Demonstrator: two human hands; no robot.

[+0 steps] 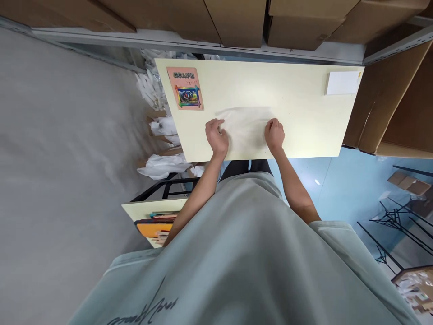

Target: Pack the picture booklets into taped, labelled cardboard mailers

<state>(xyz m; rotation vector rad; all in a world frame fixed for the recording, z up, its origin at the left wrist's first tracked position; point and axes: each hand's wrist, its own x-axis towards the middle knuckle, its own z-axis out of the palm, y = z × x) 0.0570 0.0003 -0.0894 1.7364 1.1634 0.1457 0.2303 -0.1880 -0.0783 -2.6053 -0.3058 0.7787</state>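
Note:
A thin white sheet (246,128), soft and slightly wrinkled, lies on the pale cream tabletop (307,117) in front of me. My left hand (217,136) is at its left edge, fingers curled against the sheet with a small gap showing beside the thumb. At the right edge, my right hand (274,134) is closed, thumb and fingers pressed together on the sheet. Whether the sheet is paper or a thin bag I cannot tell. A pink booklet (186,89) with a colourful picture lies at the table's far left, and a small white box (343,83) at the far right.
Cardboard boxes (237,22) line a metal shelf behind the table. A large open carton (389,99) stands at the right. White plastic wrapping (162,166) is heaped at the left. Books lie on a lower stand (135,208) by my left arm. Black metal frames (395,216) stand at right.

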